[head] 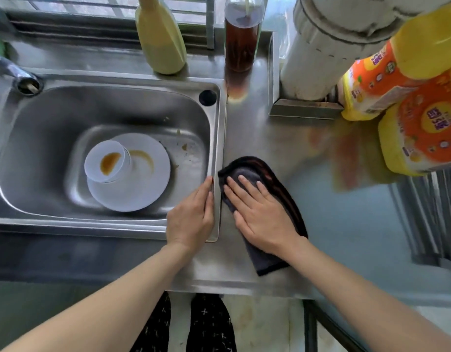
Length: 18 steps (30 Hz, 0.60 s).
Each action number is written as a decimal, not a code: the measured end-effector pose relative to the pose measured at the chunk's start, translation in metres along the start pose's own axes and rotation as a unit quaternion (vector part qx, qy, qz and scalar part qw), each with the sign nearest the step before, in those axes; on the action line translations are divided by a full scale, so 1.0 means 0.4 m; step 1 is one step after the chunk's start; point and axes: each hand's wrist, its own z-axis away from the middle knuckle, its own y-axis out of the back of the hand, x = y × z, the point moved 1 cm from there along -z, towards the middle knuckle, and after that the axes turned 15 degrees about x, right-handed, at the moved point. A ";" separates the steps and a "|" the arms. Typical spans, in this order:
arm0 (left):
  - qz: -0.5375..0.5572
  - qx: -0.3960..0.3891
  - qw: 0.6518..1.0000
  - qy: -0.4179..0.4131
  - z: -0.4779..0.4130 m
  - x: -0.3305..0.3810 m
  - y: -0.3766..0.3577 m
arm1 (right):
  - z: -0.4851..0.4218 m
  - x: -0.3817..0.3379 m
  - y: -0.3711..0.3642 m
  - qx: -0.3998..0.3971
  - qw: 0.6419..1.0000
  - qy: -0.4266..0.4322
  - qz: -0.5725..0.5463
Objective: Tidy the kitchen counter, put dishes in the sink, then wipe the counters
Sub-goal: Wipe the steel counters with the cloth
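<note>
Plate [143, 189] and bowl [106, 161] sit in the sink [41, 123]; we judge counter [270, 138] wiping under way, right hand [260, 212] spread on cloth [270, 260], left hand [191, 214] flat on the sink's right rim.

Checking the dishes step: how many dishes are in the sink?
2: a white plate on the sink floor, and a sauce-stained bowl resting on its left side. More could hide beneath.

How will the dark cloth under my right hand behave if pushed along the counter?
The dark cloth looks floppy: it lies flat with a curled edge, so it may bunch. On the smooth steel counter it should slide easily under the flat right hand.
</note>
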 end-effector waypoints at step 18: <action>0.032 -0.026 0.999 0.013 0.005 -0.021 -0.004 | 0.098 -0.197 -0.035 0.070 0.956 -0.280 0.056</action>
